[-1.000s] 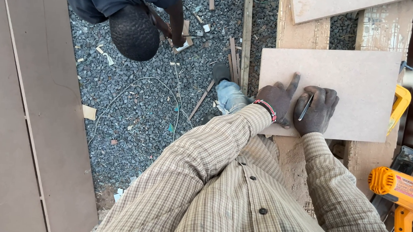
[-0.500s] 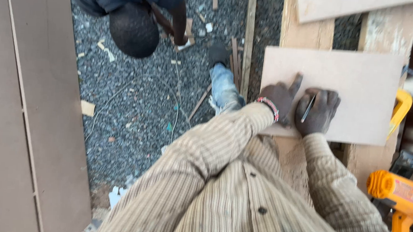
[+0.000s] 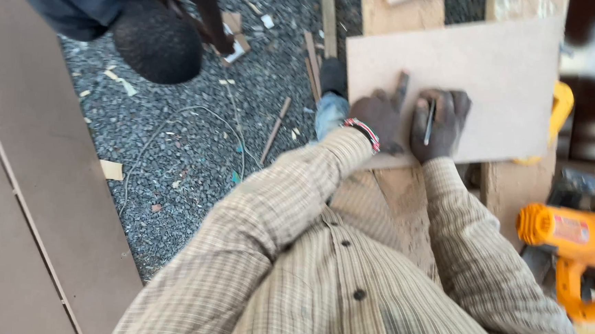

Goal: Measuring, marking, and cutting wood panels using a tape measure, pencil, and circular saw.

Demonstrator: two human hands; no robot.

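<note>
Down over a checked-shirted chest, both of the person's hands rest on a pale rectangular board (image 3: 482, 75) that lies flat across rough wooden planks (image 3: 405, 201). Their left hand (image 3: 377, 120) presses palm-down near the board's lower edge, fingers loosely spread, one finger stretched forward; a beaded band circles the wrist. Just beside it, the right hand (image 3: 441, 124) is curled closed around a slim dark pencil (image 3: 429, 122), its tip toward the board. An orange power tool (image 3: 578, 249) sits well to the right. Another person in dark clothing (image 3: 115, 4) bends over the gravel ground (image 3: 174, 152), and brown panels (image 3: 25, 226) lie at left.
</note>
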